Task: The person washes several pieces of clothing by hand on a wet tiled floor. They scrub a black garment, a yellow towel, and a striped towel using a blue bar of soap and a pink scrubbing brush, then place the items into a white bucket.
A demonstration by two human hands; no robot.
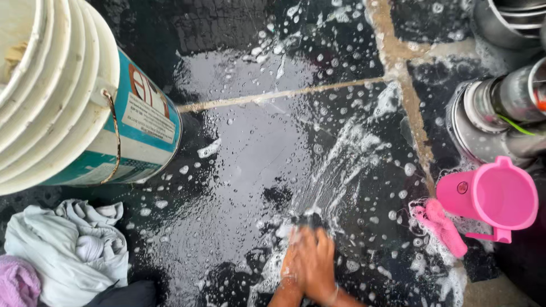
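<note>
Head view. Both hands pressed together low at near centre on the wet, soapy dark stone floor [256, 148]. Left hand [293, 267] and right hand [319, 262] both clasp a dark, sudsy cloth [307, 220], which lies on the floor just beyond the fingertips. Blurred; exact finger grip unclear. Pink jug [500, 196] right. White bucket [85, 113] far left. Pale laundry heap [68, 250] near left.

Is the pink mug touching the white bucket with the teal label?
Apart. The head view shows the pink mug at the right edge and the white bucket at the far left, with a wide stretch of wet, soapy dark floor between them.
</note>
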